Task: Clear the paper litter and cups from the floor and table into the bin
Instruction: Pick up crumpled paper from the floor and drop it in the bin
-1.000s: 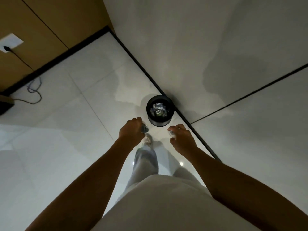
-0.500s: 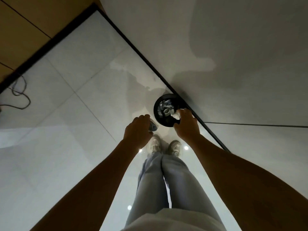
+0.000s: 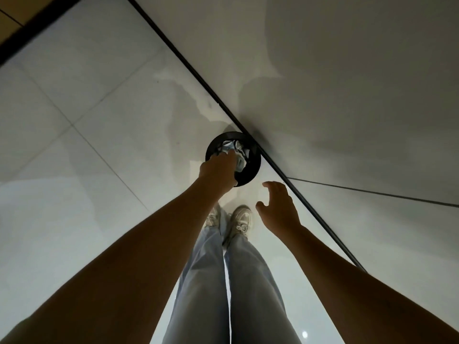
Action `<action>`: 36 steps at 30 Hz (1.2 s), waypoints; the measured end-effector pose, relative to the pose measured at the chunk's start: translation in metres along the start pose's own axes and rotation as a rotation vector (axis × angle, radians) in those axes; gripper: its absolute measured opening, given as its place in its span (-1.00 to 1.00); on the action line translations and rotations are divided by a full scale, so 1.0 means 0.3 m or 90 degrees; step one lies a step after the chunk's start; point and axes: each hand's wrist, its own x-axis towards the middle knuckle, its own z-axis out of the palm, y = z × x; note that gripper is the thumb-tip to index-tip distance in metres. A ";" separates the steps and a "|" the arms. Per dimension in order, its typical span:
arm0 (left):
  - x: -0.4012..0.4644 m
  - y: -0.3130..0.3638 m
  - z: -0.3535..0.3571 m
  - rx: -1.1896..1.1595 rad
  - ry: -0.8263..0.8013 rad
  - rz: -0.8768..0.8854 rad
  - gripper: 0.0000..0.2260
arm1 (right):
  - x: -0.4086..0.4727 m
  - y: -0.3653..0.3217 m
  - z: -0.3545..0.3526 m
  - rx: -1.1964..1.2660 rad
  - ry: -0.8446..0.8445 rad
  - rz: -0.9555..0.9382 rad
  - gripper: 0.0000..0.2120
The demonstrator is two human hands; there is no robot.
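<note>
From the head camera, looking straight down: a round black bin (image 3: pixel 249 173) stands on the pale tiled floor (image 3: pixel 87 145), right against the dark strip at the foot of the wall (image 3: pixel 347 83). Crumpled paper (image 3: pixel 233 147) lies inside it. The left hand (image 3: pixel 218 170) reaches over the bin's mouth with fingers curled down; whether it grips anything I cannot tell. The right hand (image 3: pixel 279 207) hangs just beside the bin, fingers spread and holding nothing. Two shoes (image 3: pixel 239 219) stand below the bin.
</note>
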 end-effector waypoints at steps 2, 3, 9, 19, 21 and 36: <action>0.007 0.016 0.009 0.059 -0.016 -0.006 -0.45 | 0.001 0.007 -0.011 -0.007 0.008 -0.012 -0.52; -0.002 0.020 0.016 0.086 -0.018 0.001 -0.52 | -0.003 0.009 -0.015 -0.009 0.009 -0.015 -0.53; -0.143 0.010 0.045 0.102 -0.002 0.089 -0.64 | -0.077 -0.002 -0.024 0.012 -0.001 0.005 -0.52; -0.449 0.057 -0.073 0.191 0.008 0.266 -0.63 | -0.408 -0.102 -0.064 0.072 0.045 0.081 -0.49; -0.495 0.078 -0.100 0.220 -0.013 0.311 -0.64 | -0.487 -0.114 -0.064 0.112 0.082 0.119 -0.48; -0.873 0.512 0.007 0.577 -0.138 0.649 -0.62 | -1.122 0.129 0.127 0.403 0.332 0.455 -0.50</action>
